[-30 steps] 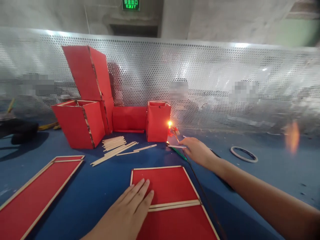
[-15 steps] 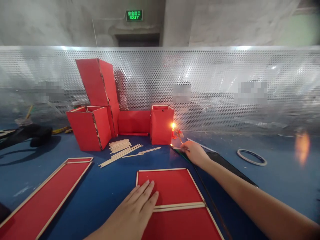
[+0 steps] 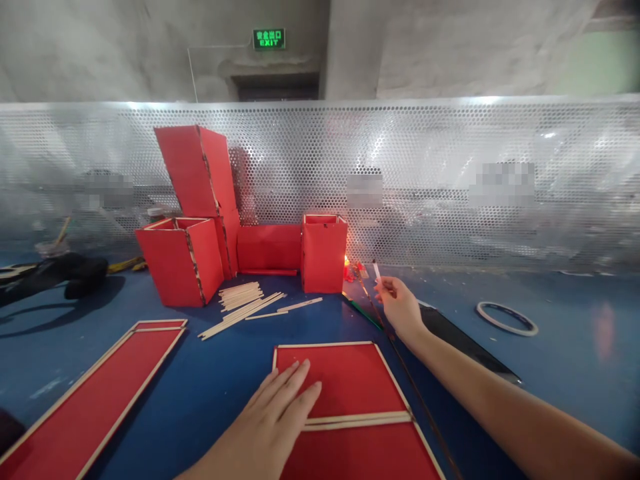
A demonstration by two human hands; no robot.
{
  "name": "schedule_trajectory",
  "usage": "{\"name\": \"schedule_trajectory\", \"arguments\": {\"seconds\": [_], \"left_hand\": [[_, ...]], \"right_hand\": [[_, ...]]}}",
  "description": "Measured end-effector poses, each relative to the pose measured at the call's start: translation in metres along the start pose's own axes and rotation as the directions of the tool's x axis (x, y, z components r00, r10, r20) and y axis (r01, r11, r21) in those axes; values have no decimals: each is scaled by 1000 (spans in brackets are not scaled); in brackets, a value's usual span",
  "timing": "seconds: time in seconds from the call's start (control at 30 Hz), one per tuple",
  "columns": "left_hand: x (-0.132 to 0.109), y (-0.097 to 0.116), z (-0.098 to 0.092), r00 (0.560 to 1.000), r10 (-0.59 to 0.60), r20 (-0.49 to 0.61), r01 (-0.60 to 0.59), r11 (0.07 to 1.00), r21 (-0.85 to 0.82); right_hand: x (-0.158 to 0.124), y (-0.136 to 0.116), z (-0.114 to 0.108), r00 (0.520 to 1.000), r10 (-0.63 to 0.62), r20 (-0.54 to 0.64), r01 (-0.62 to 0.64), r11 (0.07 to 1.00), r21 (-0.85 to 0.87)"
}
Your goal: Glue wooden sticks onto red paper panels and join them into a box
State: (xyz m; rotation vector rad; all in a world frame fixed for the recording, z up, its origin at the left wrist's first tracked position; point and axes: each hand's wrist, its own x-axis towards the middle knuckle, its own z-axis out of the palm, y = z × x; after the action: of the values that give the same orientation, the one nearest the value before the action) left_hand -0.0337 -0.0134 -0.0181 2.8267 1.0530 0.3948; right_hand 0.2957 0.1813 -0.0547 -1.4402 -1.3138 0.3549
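Seemingly, the right hand (image 3: 401, 308) holds a pale, dark-tipped stick (image 3: 377, 271).

Left hand (image 3: 263, 420) on near panel (image 3: 350, 380); second panel (image 3: 107, 393) lies left of it. Loose sticks (image 3: 243, 316) beyond, before box row (image 3: 269, 248). Ring (image 3: 531, 331) far right.

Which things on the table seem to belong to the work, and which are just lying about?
Likely belonging: red panel under the left hand; pale stick in the right hand; small flame; wooden sticks.
Likely lying about: white ring; flat black object.
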Motion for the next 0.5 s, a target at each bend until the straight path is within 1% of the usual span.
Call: {"name": "schedule_trajectory", "arguments": {"seconds": [0.07,0.13,0.2,0.27,0.33,0.4,0.5], "left_hand": [[1,-7,8,1000,4,-26,-5,999,-38],[3,-19,18,998,27,-60,-29,999,-33],[4,-31,23,986,131,-108,-127,991,42],[5,-41,24,959,227,-171,-201,967,154],[6,-46,21,929,295,-225,-241,941,236],[5,-47,19,906,339,-252,-272,925,265],[5,-47,23,899,363,-246,-299,918,261]], "right_hand": [[2,1,1,998,69,-4,-69,997,26],[1,0,1,991,134,-2,-134,990,46],[0,-3,-1,983,186,3,-185,981,63],[-2,-7,-2,975,221,6,-221,973,74],[-3,-11,-2,971,237,2,-236,968,78],[0,-13,1,971,238,-7,-237,968,80],[15,-15,11,977,210,-31,-207,975,83]]}}
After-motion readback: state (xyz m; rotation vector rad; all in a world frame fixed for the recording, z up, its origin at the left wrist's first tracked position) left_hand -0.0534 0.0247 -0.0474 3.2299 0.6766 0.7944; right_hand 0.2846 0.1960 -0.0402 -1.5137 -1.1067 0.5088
